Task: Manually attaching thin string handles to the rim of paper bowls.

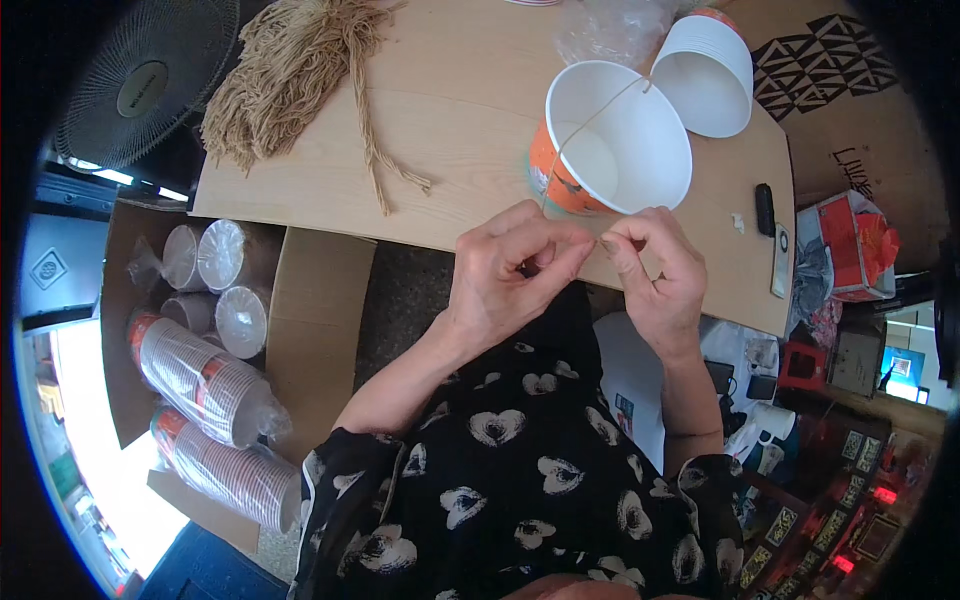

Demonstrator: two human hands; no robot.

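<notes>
Pinching hands: I look in from far away and see two bare hands, their tips almost meeting, above the near part of the pale brown wooden table [455, 140].
Left hand [512, 268]: Its thumb and fingers press together. What sits between the tips is too small for me to tell.
Right hand [660, 280]: Its thumb and finger pinch together too, making a little ring. I can't tell if they hold anything.
Round orange bucket with a white inside [645, 150]: It is on the table, just past both hands, with its wide mouth showing.
Thin tan string [603, 109]: It goes from the bucket's far right rim, across the mouth, over the near left rim and down to the left hand. The hand hides the rest.
Nested white buckets [705, 88]: They lie on their side, past the hands and to the right, just beside the orange one.
Crinkly clear plastic bag [608, 30]: I see it farther past the hands.
Big pile of tan strings [285, 80]: It is past the hands, off to the left. One skinny bunch trails nearer to them.
Round black fan [140, 88]: It is left of the pile, well away from the hands.
Open brown cardboard box [322, 300]: It is left of the hands, with plastic-wrapped cup stacks [205, 375] inside.
Black cloth with white hearts [540, 470]: I see it below the hands.
</notes>
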